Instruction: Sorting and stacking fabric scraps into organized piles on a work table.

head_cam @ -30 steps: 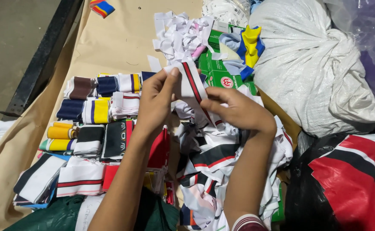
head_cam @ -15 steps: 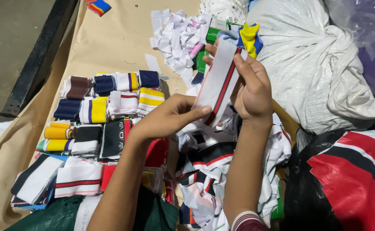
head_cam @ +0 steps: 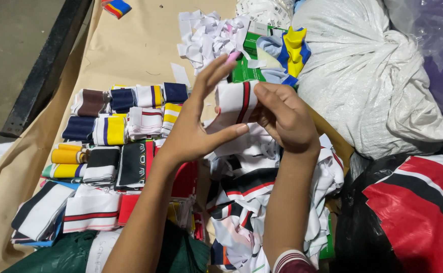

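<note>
1. Both hands meet in the middle of the frame, over a loose heap of cloth strips.
2. The right hand is curled shut around a folded white strip with red and black stripes.
3. The left hand is mostly open, fingers spread, with only its thumb touching that strip.
4. Neat folded bundles sit in rows at the left on the tan bench.
5. A big white sack lies at the upper right.

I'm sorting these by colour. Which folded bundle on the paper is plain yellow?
The rolled yellow bundle at the left end of the third row. Its neighbours all show stripes or dark bands; this one is yellow throughout.
</note>
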